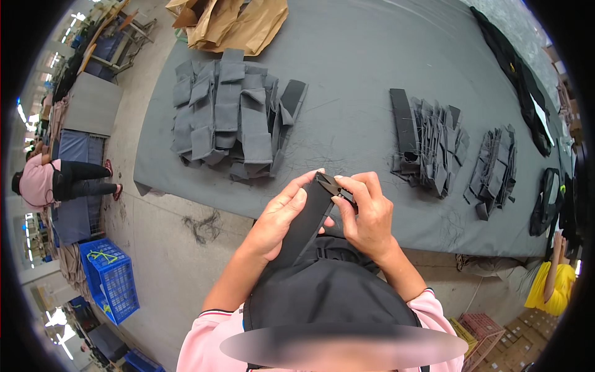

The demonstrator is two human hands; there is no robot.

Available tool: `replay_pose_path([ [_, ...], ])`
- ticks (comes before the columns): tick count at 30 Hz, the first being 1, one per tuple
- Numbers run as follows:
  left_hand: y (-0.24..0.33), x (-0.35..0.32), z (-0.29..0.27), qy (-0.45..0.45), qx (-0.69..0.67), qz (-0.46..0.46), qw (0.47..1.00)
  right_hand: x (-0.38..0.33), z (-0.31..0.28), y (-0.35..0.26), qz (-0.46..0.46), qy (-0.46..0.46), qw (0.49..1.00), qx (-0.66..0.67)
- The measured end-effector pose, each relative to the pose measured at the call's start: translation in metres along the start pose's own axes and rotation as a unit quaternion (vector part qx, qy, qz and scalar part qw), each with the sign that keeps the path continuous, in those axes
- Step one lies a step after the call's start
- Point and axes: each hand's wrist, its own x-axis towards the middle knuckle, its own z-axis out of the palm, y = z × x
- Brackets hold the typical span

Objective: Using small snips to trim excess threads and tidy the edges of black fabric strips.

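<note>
My left hand [278, 218] grips a dark grey fabric strip [304, 226], its thumb lying along the near face and its fingers behind. The strip slants from my chest up to the table's front edge. Small black thread snips [342, 192] are pinched in my right hand [370, 215], their tips at the strip's upper end. Beyond my hands, to the left, lies a big pile of folded grey strips [226, 118]. To the right stand a bundle of similar strips [427, 146] and a smaller bundle [494, 167].
Loose thread ends litter the grey-covered table [347, 93]. Brown paper [238, 25] lies at its far left, black garments [514, 74] along its right edge. A blue crate [108, 279] stands on the floor at left. One person [56, 180] is at left, another in yellow [551, 288] at right.
</note>
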Motion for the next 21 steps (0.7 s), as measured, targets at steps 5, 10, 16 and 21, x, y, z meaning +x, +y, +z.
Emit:
replay_pose_path([
  [5, 0.001, -0.005, -0.005, 0.013, 0.011, -0.014, 1.0, 0.0, 0.008, 0.003, 0.004, -0.005, 0.999, 0.04],
  [10, -0.001, -0.003, -0.017, 0.024, 0.057, -0.015, 0.998, 0.0, 0.015, 0.008, 0.402, -0.087, 0.661, 0.628],
  [16, 0.003, -0.001, -0.018, 0.031, 0.028, -0.018, 0.999, 0.0, 0.004, 0.01, 0.207, 0.004, 0.921, 0.331],
  [21, 0.009, 0.001, -0.011, 0.007, 0.036, -0.031, 0.999, 0.01, -0.001, 0.008, 0.01, -0.051, 0.997, 0.062],
])
